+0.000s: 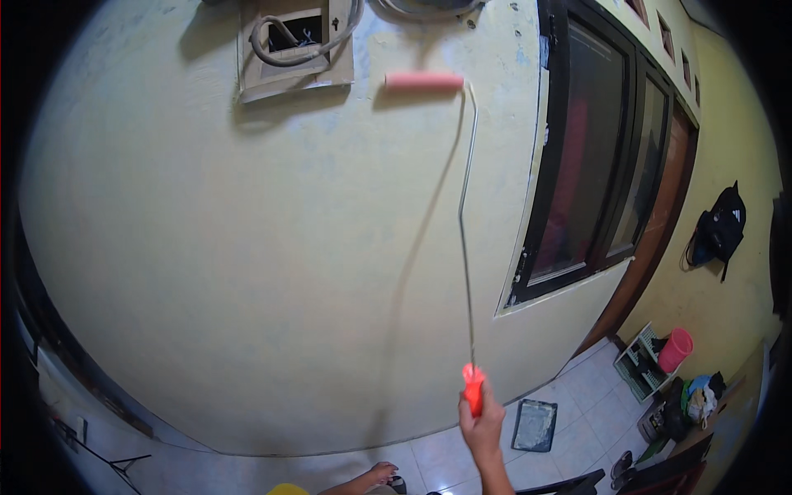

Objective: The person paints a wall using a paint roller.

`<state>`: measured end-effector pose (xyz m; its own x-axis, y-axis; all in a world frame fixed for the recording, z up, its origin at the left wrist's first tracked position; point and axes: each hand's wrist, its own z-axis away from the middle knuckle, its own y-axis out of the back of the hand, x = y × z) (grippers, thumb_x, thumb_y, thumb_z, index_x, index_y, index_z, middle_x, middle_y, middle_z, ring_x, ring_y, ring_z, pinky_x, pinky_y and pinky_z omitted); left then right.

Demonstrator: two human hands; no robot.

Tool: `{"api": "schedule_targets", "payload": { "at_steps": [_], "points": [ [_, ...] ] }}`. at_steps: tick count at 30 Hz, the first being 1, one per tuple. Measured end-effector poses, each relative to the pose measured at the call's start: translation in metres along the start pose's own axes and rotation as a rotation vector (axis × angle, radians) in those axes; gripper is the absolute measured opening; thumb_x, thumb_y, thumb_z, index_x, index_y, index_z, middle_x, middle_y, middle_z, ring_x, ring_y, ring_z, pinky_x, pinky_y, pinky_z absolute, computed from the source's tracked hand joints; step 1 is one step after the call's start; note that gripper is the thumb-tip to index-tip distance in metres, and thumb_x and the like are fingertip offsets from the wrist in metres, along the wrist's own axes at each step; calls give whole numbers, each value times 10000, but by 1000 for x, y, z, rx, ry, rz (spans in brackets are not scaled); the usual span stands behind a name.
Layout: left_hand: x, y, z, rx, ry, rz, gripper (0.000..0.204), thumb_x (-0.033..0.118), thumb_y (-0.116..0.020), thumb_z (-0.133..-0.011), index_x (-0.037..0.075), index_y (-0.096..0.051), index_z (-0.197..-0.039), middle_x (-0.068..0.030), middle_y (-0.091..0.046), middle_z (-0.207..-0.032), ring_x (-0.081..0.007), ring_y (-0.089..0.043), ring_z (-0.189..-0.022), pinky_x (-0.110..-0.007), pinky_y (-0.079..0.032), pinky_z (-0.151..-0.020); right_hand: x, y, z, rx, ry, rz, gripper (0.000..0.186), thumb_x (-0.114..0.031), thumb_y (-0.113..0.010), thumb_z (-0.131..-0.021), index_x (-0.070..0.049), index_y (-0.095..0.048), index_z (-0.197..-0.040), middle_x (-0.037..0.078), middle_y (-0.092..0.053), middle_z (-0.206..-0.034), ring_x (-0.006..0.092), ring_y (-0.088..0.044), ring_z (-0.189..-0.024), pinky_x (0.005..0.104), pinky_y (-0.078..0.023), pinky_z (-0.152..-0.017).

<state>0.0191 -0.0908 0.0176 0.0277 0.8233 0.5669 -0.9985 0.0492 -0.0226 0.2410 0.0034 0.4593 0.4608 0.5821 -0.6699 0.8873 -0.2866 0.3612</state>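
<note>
My right hand [483, 417] is closed around the orange handle [473, 391] of a long-framed paint roller. The roller's bent metal rod [464, 223] runs up along the pale yellow wall [313, 247]. At its top the pink roller sleeve [424, 81] lies level against the wall, to the right of a box with cables, and looks slightly blurred. Low at the bottom edge, my left hand [383, 473] rests near my body with its fingers loosely apart and nothing seen in it. A paint tray [535, 426] with a whitish, smeared inside lies on the tiled floor, right of my right hand.
An opened wall box [295, 37] with looped grey cable juts out at upper left. A dark-framed window [594, 157] stands on the right. Beyond are a hanging black bag [719, 227], a shelf [646, 363] with a pink bin [676, 350], and shoes [622, 470] on the floor.
</note>
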Motion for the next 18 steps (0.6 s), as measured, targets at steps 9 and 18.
{"api": "schedule_targets", "payload": {
  "at_steps": [9,18],
  "points": [
    [393,-75,256,-437,-1401,222,553,418,-362,-968,-2,-423,-1322,-115,-548,-1217,-191,-581,-1005,-365,-433,-928,1,14,8,-26,-4,-26,477,-107,-642,-821,35,-507,-1257,203,-641,-784,331,-632,-646,354,-495,-609],
    [515,-92,428,-675,-1374,438,363,408,-350,-991,87,-511,-1045,39,-330,-673,-62,-258,-501,-224,-225,-393,-46,14,-54,-101,-251,-411,282,-172,-595,-900,24,-598,-1102,98,-603,-648,163,-575,-526,297,-461,-512]
  ]
}}
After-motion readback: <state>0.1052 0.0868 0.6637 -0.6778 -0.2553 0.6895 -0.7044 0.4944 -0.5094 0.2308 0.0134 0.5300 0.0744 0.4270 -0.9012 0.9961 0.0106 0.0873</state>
